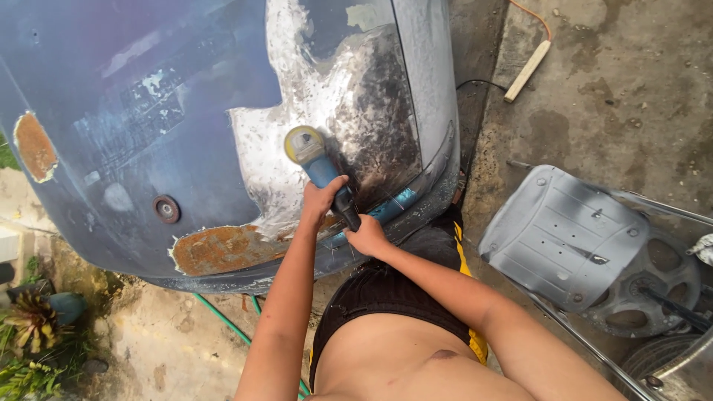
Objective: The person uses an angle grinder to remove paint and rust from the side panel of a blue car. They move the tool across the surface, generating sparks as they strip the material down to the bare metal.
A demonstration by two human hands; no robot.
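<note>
A blue angle grinder (321, 168) with a yellowish disc (302, 143) rests against a blue car body panel (148, 111). The disc sits at the edge of a bare, sanded metal patch (349, 96) on the panel. My left hand (321, 199) grips the grinder's body from below. My right hand (366, 236) holds the black rear handle (347, 211) of the grinder. Rust patches (219, 249) show along the panel's lower edge, close under my hands.
A grey plastic chair (564, 238) stands at the right on the concrete floor (616, 89). A wooden stick (527, 70) and an orange cord (536, 16) lie at the upper right. A green hose (223, 318) runs under the panel. Plants (30, 334) grow at the lower left.
</note>
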